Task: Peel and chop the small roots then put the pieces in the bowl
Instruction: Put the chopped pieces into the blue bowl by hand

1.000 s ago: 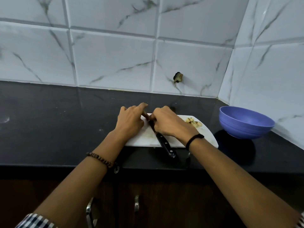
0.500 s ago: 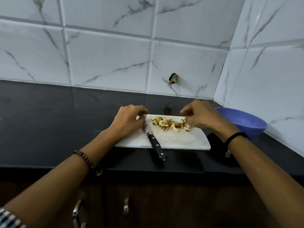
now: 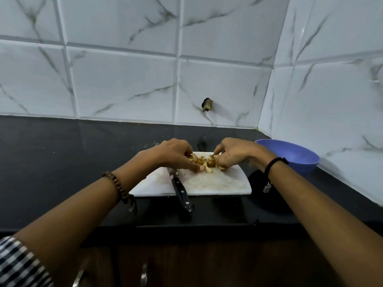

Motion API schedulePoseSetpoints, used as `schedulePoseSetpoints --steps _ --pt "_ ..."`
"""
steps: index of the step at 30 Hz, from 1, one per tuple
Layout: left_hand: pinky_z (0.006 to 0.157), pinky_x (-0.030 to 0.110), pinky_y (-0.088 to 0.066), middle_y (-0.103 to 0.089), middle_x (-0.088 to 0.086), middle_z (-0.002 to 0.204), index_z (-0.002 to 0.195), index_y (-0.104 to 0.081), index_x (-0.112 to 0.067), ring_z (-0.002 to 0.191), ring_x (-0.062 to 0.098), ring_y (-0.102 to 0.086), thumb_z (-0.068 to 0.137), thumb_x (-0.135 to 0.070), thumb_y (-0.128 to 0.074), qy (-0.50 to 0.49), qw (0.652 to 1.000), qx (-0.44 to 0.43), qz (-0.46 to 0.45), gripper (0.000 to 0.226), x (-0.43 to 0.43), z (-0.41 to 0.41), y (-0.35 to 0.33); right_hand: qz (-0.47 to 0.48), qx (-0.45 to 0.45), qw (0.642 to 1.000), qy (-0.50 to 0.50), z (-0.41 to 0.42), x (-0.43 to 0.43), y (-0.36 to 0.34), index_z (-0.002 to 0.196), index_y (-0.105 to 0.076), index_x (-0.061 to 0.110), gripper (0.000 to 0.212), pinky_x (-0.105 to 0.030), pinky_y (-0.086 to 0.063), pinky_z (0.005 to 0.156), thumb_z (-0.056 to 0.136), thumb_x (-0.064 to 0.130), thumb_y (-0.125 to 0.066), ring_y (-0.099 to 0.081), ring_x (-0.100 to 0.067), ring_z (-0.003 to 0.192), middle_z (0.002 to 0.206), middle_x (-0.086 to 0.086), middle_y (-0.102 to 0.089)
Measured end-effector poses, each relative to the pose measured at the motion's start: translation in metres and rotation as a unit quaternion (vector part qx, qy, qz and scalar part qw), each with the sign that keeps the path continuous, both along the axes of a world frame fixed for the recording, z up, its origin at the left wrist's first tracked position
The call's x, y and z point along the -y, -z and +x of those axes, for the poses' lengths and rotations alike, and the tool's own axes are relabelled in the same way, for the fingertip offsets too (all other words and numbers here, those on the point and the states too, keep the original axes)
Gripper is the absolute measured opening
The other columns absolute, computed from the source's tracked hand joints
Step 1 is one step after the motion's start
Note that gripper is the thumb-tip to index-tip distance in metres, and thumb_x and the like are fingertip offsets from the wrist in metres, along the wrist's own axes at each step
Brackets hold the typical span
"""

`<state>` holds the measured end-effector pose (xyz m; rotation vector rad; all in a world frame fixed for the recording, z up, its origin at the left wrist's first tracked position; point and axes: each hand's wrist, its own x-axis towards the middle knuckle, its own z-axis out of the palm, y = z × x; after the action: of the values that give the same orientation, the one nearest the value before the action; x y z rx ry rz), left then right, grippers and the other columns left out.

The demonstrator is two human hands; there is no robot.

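A pile of chopped root pieces [image 3: 204, 161], tan and brown, lies at the far side of the white cutting board [image 3: 207, 184]. My left hand [image 3: 174, 155] presses against the pile from the left with curled fingers. My right hand [image 3: 236, 154] cups the pile from the right, fingers touching the pieces. A black-handled knife [image 3: 181, 192] lies on the board's left part, handle over the front edge, held by neither hand. The purple bowl [image 3: 294, 157] stands to the right of the board near the wall corner; its inside is hidden from view.
The black counter [image 3: 62, 162] runs left along the tiled wall. The counter's front edge lies just below the knife handle, with cabinet handles [image 3: 143, 274] underneath. A small dark hole [image 3: 207, 104] marks the wall tile behind the board.
The knife was let go and lies on the board. Both hands moved in on the chopped pieces, the right hand coming back from the bowl side to the pile.
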<state>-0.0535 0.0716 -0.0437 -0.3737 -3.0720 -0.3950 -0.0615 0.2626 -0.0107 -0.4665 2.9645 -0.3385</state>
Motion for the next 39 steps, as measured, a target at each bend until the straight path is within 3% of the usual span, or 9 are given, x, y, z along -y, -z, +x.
schedulePoseSetpoints --steps 5,9,11,13,17,22,28,32,39 --pt "0.104 0.043 -0.042 -0.058 -0.002 0.133 0.134 -0.055 -0.016 0.123 0.022 -0.051 0.067 -0.073 -0.070 -0.012 1.000 -0.021 -0.019 0.089 0.011 0.006 -0.015 -0.042 0.037 0.998 -0.011 -0.005 -0.009 -0.010 0.123 -0.064 0.003 0.041 -0.033 -0.056 0.089 0.084 0.014 -0.070 -0.069 -0.022 0.099 0.127 -0.012 -0.063" --pt "0.088 0.029 -0.037 -0.057 -0.003 0.109 0.116 -0.064 -0.008 0.109 0.023 -0.056 0.062 -0.072 -0.074 -0.014 0.996 0.083 -0.032 0.084 0.019 0.008 -0.026 -0.054 0.088 0.994 -0.014 -0.009 -0.014 -0.015 0.133 -0.056 0.004 0.070 -0.025 -0.058 0.079 0.075 0.030 -0.084 -0.068 -0.019 0.096 0.130 -0.005 -0.057" --pt "0.088 0.029 -0.039 -0.060 -0.004 0.109 0.105 -0.062 -0.009 0.103 0.020 -0.056 0.066 -0.068 -0.075 -0.007 0.991 0.124 -0.045 0.072 0.018 0.006 -0.028 -0.036 0.099 0.994 -0.011 -0.012 -0.013 -0.014 0.129 -0.059 0.003 0.081 -0.026 -0.058 0.081 0.065 0.043 -0.088 -0.067 -0.019 0.100 0.131 -0.008 -0.057" --pt "0.087 0.029 -0.045 -0.068 0.001 0.110 0.112 -0.068 -0.007 0.103 0.019 -0.059 0.067 -0.064 -0.076 0.002 0.990 0.135 -0.044 0.073 0.016 0.002 -0.029 -0.033 0.117 0.993 -0.005 -0.015 -0.010 -0.012 0.121 -0.063 0.000 0.082 -0.026 -0.059 0.080 0.059 0.046 -0.091 -0.065 -0.018 0.099 0.124 -0.009 -0.059" --pt "0.065 0.023 -0.050 -0.068 -0.002 0.106 0.126 -0.063 -0.010 0.092 0.016 -0.062 0.069 -0.050 -0.082 0.024 0.989 0.144 -0.009 0.072 0.008 -0.003 -0.031 -0.058 0.144 0.988 -0.023 -0.016 -0.004 -0.011 0.123 -0.061 0.000 0.075 -0.023 -0.059 0.075 0.064 0.036 -0.091 -0.064 -0.013 0.096 0.120 -0.004 -0.063" --pt "0.092 0.033 -0.054 -0.067 0.006 0.119 0.135 -0.056 -0.011 0.104 0.023 -0.066 0.072 -0.029 -0.085 0.036 0.987 0.151 0.045 0.071 0.002 -0.006 -0.034 -0.102 0.173 0.978 -0.056 -0.009 0.003 -0.013 0.133 -0.056 0.006 0.071 -0.016 -0.055 0.064 0.072 0.022 -0.087 -0.065 -0.009 0.092 0.106 0.007 -0.059" --pt "0.073 0.020 -0.054 -0.071 0.006 0.104 0.127 -0.062 -0.013 0.090 0.019 -0.070 0.074 -0.003 -0.081 0.051 0.979 0.149 0.129 0.057 -0.008 -0.010 -0.032 -0.216 0.195 0.955 -0.057 -0.008 0.007 -0.003 0.117 -0.065 -0.003 0.046 -0.019 -0.057 0.066 0.073 -0.002 -0.082 -0.071 -0.013 0.083 0.103 -0.006 -0.071" --pt "0.077 0.027 -0.058 -0.073 0.017 0.101 0.122 -0.064 -0.003 0.091 0.028 -0.072 0.073 0.003 -0.080 0.047 0.960 0.173 0.213 0.052 -0.008 -0.009 -0.031 -0.296 0.207 0.932 -0.029 -0.009 0.007 0.001 0.109 -0.067 -0.006 0.038 -0.020 -0.057 0.061 0.073 -0.013 -0.076 -0.073 -0.013 0.072 0.089 -0.009 -0.074" --pt "0.074 0.022 -0.058 -0.073 0.020 0.097 0.111 -0.068 0.005 0.086 0.024 -0.073 0.078 0.010 -0.072 0.045 0.944 0.122 0.302 0.034 -0.004 -0.006 -0.030 -0.388 0.208 0.898 -0.009 -0.010 0.006 0.001 0.086 -0.067 -0.008 0.007 -0.026 -0.061 0.073 0.083 -0.014 -0.065 -0.069 -0.023 0.078 0.091 -0.020 -0.070"
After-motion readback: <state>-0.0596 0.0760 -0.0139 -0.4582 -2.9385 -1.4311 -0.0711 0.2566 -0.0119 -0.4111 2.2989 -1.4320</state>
